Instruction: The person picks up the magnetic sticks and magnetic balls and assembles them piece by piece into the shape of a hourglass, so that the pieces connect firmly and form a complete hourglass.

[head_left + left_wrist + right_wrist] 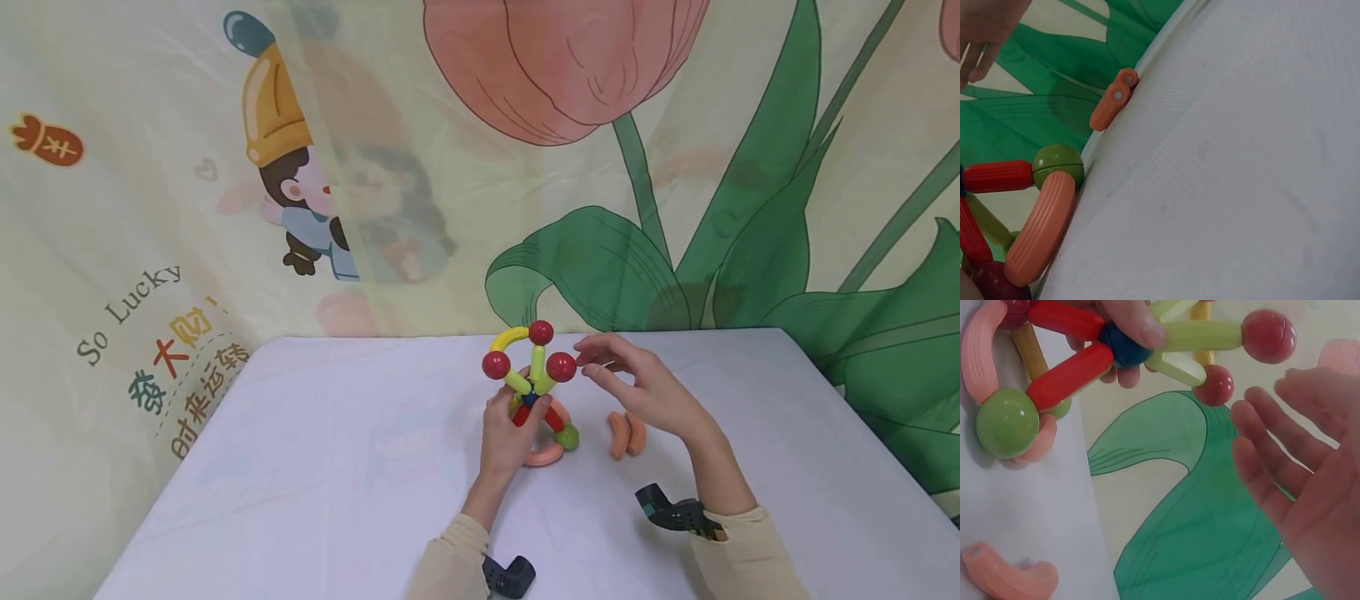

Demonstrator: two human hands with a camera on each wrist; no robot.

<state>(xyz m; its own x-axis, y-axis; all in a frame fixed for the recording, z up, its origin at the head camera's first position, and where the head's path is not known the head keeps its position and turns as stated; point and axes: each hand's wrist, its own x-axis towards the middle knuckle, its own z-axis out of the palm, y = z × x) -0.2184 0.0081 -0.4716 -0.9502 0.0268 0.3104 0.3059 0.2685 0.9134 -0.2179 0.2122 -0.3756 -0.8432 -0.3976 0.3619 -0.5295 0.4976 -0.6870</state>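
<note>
While the left hand [508, 433] grasps the half-built magnetic rod-and-ball figure [534, 385] mid-bench, the released right hand [645, 390] hovers beside it, two orange curved rods [627, 433] apparently unused.

A child's play corner, set up like a home playroom.

A white-covered bench [375, 467] stands against a draped cloth backdrop [150, 208] printed with a cartoon girl [300, 192], the words "So Lucky", Chinese characters and a big pink tulip [562, 67] with green leaves. On the bench sit bright plastic building toys: a rod-and-ball model [534, 383] and loose orange curved pieces [627, 434].
</note>
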